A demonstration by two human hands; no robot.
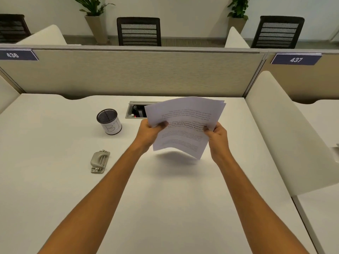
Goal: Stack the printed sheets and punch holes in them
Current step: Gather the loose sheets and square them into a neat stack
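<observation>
Sheets (185, 125) hang clamped between left hand (150, 132) and right hand (217, 134); edges need squaring before reaching punch (100, 161) at 8 o'clock.

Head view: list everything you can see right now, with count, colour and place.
printed sheets: a few, white, held above the desk, centre right
hole punch: one, grey metal, on the desk, left
pen cup: one, black mesh with white label, empty, beyond the hole punch
cable box: one, grey, open, rear of the desk
desk: one, white
partition: one, beige, behind the desk
number signs: two, dark blue, on the partition
chairs: three, black, far side
plants: two, green, by the wall
left hand: grip on the sheets' left edge
right hand: grip on their right edge
</observation>
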